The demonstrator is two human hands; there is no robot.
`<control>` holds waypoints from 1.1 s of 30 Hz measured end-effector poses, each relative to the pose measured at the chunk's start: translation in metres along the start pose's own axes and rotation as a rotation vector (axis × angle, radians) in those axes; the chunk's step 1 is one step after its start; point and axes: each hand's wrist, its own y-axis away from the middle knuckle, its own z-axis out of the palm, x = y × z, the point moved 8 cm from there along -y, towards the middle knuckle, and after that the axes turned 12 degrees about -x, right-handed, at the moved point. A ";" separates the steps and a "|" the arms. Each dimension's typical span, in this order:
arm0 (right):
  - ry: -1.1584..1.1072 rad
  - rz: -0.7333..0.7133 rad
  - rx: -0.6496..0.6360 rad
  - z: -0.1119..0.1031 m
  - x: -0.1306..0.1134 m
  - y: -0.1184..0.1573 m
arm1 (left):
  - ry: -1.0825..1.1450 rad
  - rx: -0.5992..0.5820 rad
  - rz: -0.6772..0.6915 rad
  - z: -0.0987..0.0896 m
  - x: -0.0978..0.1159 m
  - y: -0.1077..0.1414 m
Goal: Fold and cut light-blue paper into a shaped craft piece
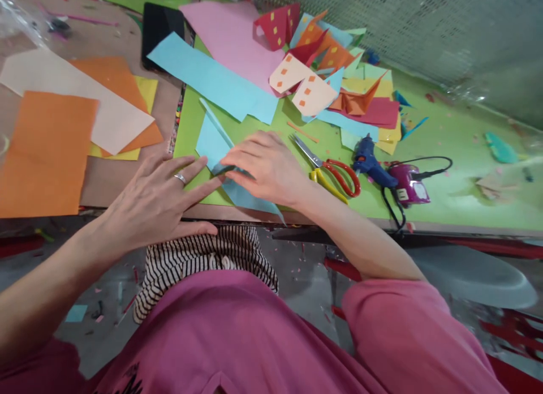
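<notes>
A light blue sheet of paper (250,196) lies at the table's front edge, with a narrow strip folded up along one side. My right hand (265,167) has its fingers curled together on that fold, gripping the paper; the fingertips are partly hidden. Fingers spread, my left hand (156,196) rests flat at the paper's left side, its index fingertip touching the sheet close to my right fingers. A ring is on this hand. Scissors (326,167) with red and yellow handles lie just right of my right hand. Behind the sheet is a larger light blue piece (216,82).
Orange paper (46,150) and a cream sheet (85,99) lie at left. A black phone (161,34) and pink paper (237,37) are farther back. Folded paper shapes (314,88) pile up at back right. A blue glue gun (371,162) and its purple box (409,184) sit at right.
</notes>
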 end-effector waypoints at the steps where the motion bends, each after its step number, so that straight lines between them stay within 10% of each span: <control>1: -0.003 -0.014 -0.025 0.003 0.001 -0.005 | 0.008 0.032 -0.007 -0.003 -0.002 -0.001; 18: -0.026 0.024 -0.077 0.010 0.004 -0.020 | -0.396 0.023 -0.126 -0.021 -0.006 -0.038; 33: -0.009 0.136 -0.072 0.008 0.003 -0.016 | 0.041 0.102 -0.295 -0.014 -0.026 -0.030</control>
